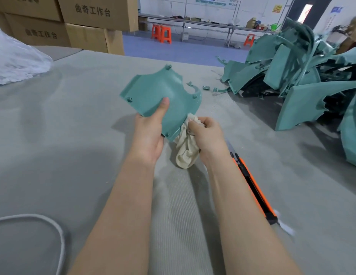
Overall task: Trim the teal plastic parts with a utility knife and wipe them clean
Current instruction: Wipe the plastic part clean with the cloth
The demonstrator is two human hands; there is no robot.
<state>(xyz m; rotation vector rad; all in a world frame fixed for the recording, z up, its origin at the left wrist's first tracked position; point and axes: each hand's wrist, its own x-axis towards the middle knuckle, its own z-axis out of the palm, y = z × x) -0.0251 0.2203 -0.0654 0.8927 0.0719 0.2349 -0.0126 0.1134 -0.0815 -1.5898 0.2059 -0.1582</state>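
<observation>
A curved teal plastic part is held above the grey table. My left hand grips its near edge, thumb pressed flat on the inner face. My right hand grips a bunched cream cloth against the part's lower right edge; the cloth hangs below the fist. An orange and black utility knife lies on the table just right of my right forearm, partly hidden by it.
A heap of teal parts fills the right side of the grey felt-covered table. Small teal offcuts lie near it. Cardboard boxes stand at the back left, clear plastic sheeting far left, a white cord near left.
</observation>
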